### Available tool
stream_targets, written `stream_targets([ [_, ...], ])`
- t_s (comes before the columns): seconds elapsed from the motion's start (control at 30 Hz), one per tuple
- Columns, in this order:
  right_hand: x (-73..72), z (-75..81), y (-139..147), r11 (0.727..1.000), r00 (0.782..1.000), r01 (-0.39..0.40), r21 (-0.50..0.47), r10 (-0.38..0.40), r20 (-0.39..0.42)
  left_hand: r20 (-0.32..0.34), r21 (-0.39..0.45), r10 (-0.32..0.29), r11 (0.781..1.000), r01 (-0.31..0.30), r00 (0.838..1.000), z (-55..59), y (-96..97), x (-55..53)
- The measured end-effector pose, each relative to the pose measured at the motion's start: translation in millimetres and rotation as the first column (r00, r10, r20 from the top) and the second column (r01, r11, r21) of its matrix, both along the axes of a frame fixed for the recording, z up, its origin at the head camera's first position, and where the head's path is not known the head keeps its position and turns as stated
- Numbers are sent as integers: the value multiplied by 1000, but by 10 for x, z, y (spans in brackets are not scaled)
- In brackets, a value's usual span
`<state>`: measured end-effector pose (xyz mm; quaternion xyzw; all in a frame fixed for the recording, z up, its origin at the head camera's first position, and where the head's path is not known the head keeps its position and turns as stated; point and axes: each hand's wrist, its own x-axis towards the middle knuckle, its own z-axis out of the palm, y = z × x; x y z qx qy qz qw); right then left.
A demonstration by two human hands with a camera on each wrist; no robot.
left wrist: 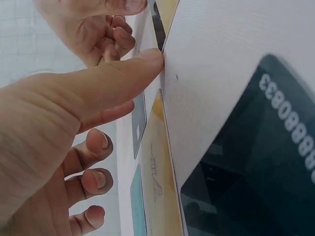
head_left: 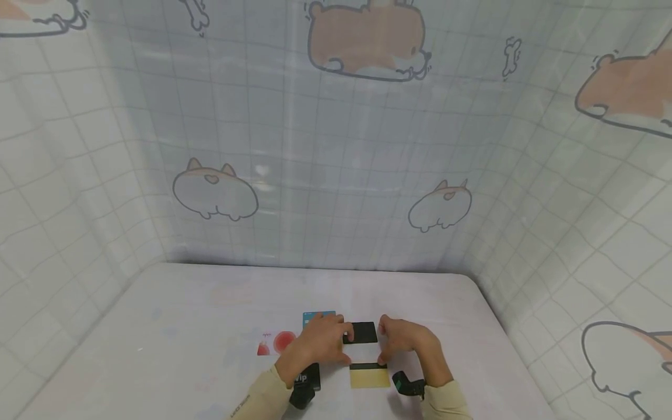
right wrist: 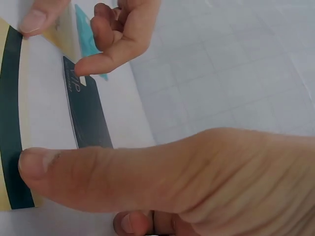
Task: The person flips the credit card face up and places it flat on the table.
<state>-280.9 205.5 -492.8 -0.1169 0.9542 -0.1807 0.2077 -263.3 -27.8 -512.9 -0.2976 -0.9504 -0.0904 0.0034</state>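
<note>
A yellow card with a dark stripe (head_left: 369, 380) lies on the table between both hands. My left hand (head_left: 319, 338) has its thumb at that card's far left corner. Its index fingertip touches the left end of a dark VIP card (right wrist: 88, 113) farther back. My right hand (head_left: 406, 337) rests its straight thumb on the far right corner of the striped card, over the stripe (right wrist: 11, 123); its other fingers are bent beside the farther dark card (head_left: 366, 332). Another dark card marked VIP (head_left: 316, 376) lies under the left wrist, its raised digits showing in the left wrist view.
A blue card (head_left: 319, 314) lies behind the left hand, partly covered by it. Left of that hand is a pale card with red round designs (head_left: 285, 340). A black wrist device (head_left: 408, 385) is on the right wrist. Patterned cloth walls (head_left: 336, 175) enclose the white table (head_left: 173, 338).
</note>
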Motion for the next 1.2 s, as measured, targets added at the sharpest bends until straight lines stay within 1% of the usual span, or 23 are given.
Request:
stream_targets([
  [0.17,17,-7,-11,1000,1000,8,20,-8,1,14,11,-7,1000,6,1000,29,2,30],
  [0.37,33,-5,-34,999,1000,14,51,-14,-5,-9,19,-17,1000,17,1000,38,2,61],
  [0.5,33,-11,-54,997,999,31,65,-30,-15,-19,29,-7,1000,7,1000,13,-2,54],
  [0.63,43,-23,-69,997,999,33,70,-31,-34,-14,27,3,1000,-2,1000,-9,1,48],
  [0.9,44,-41,-63,998,998,20,63,-17,-54,-19,4,-16,1000,16,1000,-31,18,73],
  [1.0,42,-50,-60,998,998,18,60,-14,-62,-21,9,-8,1000,8,1000,-55,27,65],
  [1.1,50,-57,-54,999,998,13,49,-9,-64,-29,16,10,1000,-10,1000,-91,44,71],
  [1.2,55,-57,-42,999,998,7,45,-4,-65,-39,21,15,1000,-14,999,-101,54,89],
])
